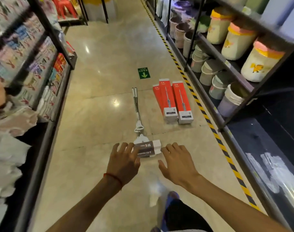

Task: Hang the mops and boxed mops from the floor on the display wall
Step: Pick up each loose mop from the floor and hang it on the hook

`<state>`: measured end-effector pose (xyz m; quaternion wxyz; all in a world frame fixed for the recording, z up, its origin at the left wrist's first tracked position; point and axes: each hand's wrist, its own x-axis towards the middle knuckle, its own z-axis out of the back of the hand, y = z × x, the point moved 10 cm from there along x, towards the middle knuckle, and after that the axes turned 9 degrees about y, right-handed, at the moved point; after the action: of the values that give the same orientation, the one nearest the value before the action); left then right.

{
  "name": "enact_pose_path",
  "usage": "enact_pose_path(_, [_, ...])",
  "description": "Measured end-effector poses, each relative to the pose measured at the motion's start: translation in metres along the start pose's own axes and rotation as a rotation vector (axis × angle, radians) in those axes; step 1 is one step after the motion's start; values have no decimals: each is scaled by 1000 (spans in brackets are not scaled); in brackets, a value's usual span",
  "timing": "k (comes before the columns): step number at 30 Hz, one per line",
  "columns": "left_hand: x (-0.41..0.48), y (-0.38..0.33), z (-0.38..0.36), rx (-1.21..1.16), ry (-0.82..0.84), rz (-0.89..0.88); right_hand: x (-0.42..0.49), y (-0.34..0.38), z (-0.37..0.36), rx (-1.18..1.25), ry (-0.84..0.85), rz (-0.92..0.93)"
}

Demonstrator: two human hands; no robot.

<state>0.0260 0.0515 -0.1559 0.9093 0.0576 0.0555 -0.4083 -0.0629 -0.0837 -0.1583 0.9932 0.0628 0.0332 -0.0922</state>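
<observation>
Two mops with metal handles (135, 104) lie side by side on the floor, handles pointing away from me. Their heads carry a brown and white sleeve (148, 148) close to my hands. My left hand (124, 158) hovers with fingers spread over the left end of that sleeve. At the sleeve's right end my right hand (176, 161) is spread too, its fingertips level with the sleeve's edge. Neither hand grips anything. Three red boxed mops (173, 101) lie together on the floor farther away to the right.
Shelves of packaged goods (34, 64) line the left of the aisle. Racks with buckets and lidded bins (226, 47) line the right, behind a yellow and black floor stripe (214, 131). A green arrow sticker (143, 73) marks the floor. My foot (172, 198) is below.
</observation>
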Motion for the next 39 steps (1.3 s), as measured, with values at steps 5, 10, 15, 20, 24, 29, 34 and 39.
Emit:
enact_pose_path(5, [37, 73, -19, -39, 83, 89, 91, 30, -18, -30, 28, 84])
enact_pose_path(10, [88, 151, -32, -4, 142, 157, 196, 45, -34, 6, 63, 107])
enact_pose_path(15, [142, 214, -27, 15, 145, 176, 279, 73, -39, -62, 103, 202])
enact_pose_path(20, [194, 286, -35, -37, 155, 164, 367, 87, -45, -105, 158, 155])
enact_pose_path(24, [248, 349, -52, -29, 177, 86, 432, 102, -55, -88, 165, 65])
enact_pose_path(29, [316, 433, -43, 15, 148, -75, 503, 129, -50, -45, 119, -73])
enact_pose_path(34, [371, 492, -31, 53, 161, -232, 561, 150, -39, -21, 118, -212])
enact_pose_path(39, [437, 514, -27, 124, 166, -351, 607, 138, -46, -22, 128, -330])
